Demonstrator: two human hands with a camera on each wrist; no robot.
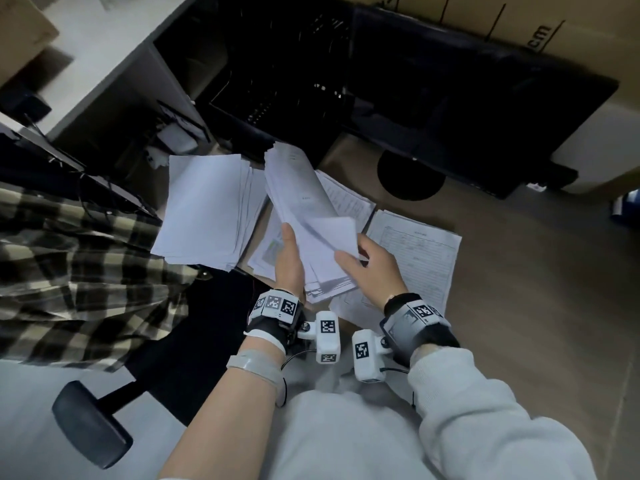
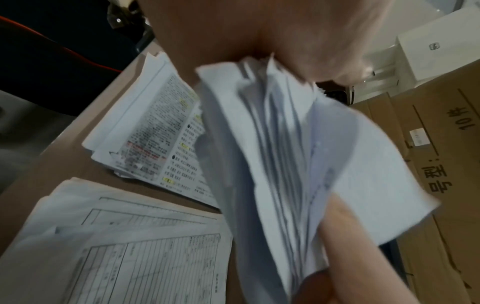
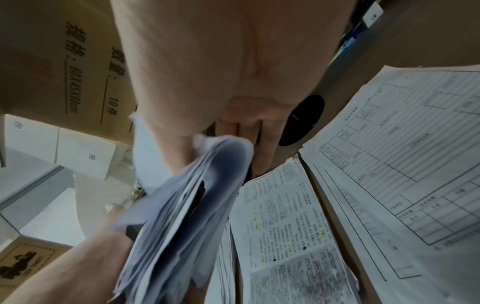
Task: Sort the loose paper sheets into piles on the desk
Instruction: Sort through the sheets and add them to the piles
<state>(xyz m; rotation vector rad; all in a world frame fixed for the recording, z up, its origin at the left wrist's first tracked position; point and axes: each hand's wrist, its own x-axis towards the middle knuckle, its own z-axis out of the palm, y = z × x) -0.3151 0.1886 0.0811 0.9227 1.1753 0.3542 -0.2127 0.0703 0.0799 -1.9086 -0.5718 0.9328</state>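
Note:
My left hand grips a thick stack of mixed sheets, tilted up over the brown desk. My right hand pinches the lifted near corner of the stack's top sheet. Under the stack lies a pile of highlighted text pages. A pile of blank sheets lies to the left and a pile of table forms to the right. The wrist views show the stack fanned, with the text pages and the forms flat below.
A dark monitor on a round base stands behind the piles. Cardboard boxes line the back. A chair draped with a plaid shirt stands at the left. Bare desk surface extends to the right of the forms.

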